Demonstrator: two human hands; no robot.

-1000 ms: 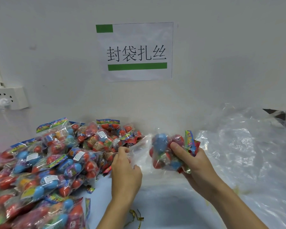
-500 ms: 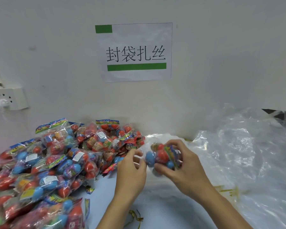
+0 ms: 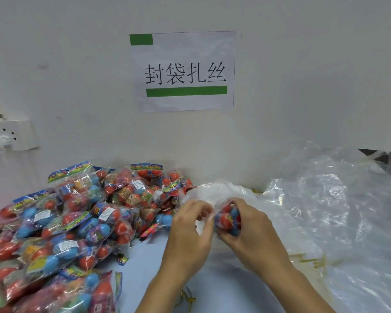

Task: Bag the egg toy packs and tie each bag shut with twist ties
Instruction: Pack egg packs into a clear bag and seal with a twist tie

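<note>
clear plastic bag (image 3: 215,193) bunched at centre, an egg toy pack (image 3: 229,219) inside it. right hand (image 3: 253,233) curls its grip around the pack through the film. left hand (image 3: 190,231) pinches bag plastic just at its 9 o'clock. loose pack pile (image 3: 77,218) at 9 o'clock on the tabletop (image 3: 212,285); gold twist ties (image 3: 187,299) at 6 o'clock.

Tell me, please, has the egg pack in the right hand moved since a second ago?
Yes. The egg pack has come lower and left, toward the left hand, judged against the wall sign.
</note>
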